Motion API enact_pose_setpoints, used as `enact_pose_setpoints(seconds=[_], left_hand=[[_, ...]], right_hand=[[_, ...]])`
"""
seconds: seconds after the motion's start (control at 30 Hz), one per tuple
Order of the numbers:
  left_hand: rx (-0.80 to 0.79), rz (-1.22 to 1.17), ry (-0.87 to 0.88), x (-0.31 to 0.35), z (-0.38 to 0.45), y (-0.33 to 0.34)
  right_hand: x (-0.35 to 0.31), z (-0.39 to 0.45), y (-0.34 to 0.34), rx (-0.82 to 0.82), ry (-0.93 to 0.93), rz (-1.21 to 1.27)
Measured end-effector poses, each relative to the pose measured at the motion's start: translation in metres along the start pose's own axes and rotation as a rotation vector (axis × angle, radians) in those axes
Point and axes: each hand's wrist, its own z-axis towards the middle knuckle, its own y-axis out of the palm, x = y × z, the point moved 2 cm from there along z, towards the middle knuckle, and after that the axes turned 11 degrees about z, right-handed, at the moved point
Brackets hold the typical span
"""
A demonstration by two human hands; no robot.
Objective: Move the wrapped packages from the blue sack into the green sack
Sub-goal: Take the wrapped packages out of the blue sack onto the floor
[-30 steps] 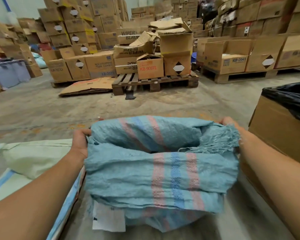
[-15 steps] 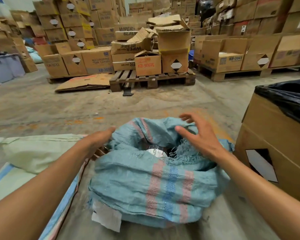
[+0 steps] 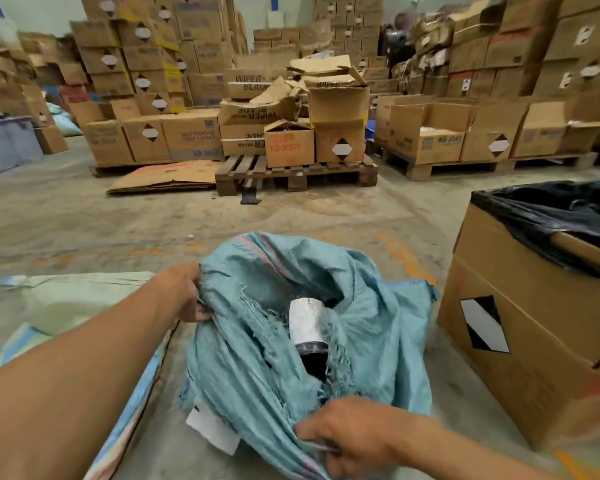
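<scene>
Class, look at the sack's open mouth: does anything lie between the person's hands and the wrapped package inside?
Partly. The wrapped package shows through the mouth of the blue sack, but frayed fabric edges hang across its near side. Left hand and right hand both grip the sack's rim, holding it open; neither touches the package.

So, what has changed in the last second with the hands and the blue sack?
The right hand left the far right rim and now grips the near edge of the blue woven sack. The left hand still holds the left rim. The mouth is now pulled open, showing a wrapped package with a white label. The pale green sack still lies at the left.
</scene>
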Motion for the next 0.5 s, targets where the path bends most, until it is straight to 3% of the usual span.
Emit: enact_pose_setpoints(seconds=[0.1,0.2,0.27,0.37,0.4,0.43,0.47,0.5], left_hand=[[-0.030,-0.279,-0.053,-0.004,0.010,-0.004],[-0.162,-0.294,-0.025,-0.019,0.024,-0.005],[-0.254,-0.313,0.029,-0.031,0.023,-0.004],[-0.336,-0.170,0.230,-0.043,0.019,-0.001],[-0.249,-0.046,0.268,-0.046,0.022,0.003],[-0.123,0.070,0.294,-0.047,0.025,0.007],[0.098,0.239,0.306,-0.049,0.024,0.010],[0.304,0.415,0.277,-0.050,0.020,0.013]], right_hand=[[0.005,0.001,0.010,0.004,-0.015,-0.125],[0.000,0.011,0.001,0.017,-0.061,-0.267],[-0.006,0.017,-0.024,0.282,-0.027,-0.250],[0.007,0.015,-0.070,1.065,0.041,-0.283],[0.017,0.011,-0.080,1.246,0.148,-0.278],[0.030,0.008,-0.087,1.284,0.322,-0.246],[0.051,0.007,-0.090,1.189,0.554,-0.176],[0.069,0.005,-0.089,0.993,0.800,-0.063]])
